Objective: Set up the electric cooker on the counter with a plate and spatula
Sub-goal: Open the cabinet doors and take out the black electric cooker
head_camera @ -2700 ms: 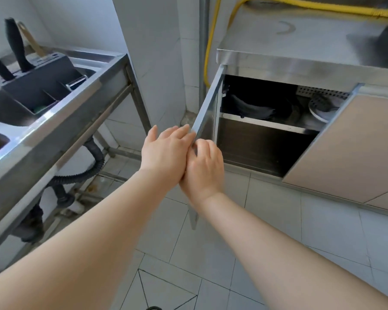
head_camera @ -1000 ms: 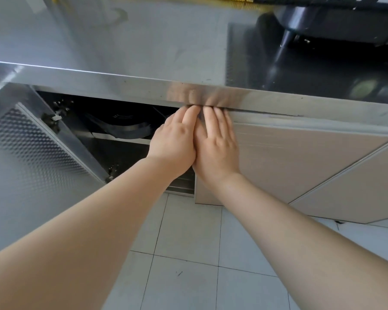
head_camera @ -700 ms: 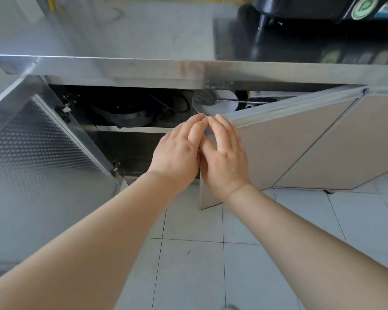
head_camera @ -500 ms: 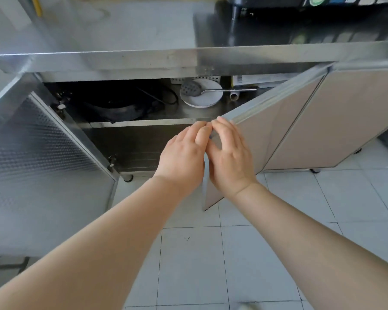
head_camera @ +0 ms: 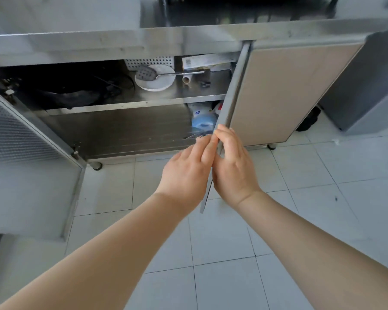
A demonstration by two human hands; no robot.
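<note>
Hands: left (head_camera: pixel 186 168), right (head_camera: pixel 233 166) pinch door edge (head_camera: pixel 224 113) (swung out) | plate (head_camera: pixel 155 82), spatula (head_camera: pixel 157 73) on shelf

What you can't make out past your hands

Your left hand (head_camera: pixel 186 173) and right hand (head_camera: pixel 232 168) sandwich the door edge (head_camera: pixel 225 115), hiding the stretch of it between your palms and all your fingertips on its far side; up and left of your left hand, the dark shape (head_camera: pixel 63 95) on the shelf is too shadowed to identify, the spatula (head_camera: pixel 164 74) covers part of the plate (head_camera: pixel 157 82), the door cuts off the bottles (head_camera: pixel 203 118) just above your fingers, and the left door (head_camera: pixel 25 175) runs blurred out of frame, as do both your forearms at the bottom
</note>
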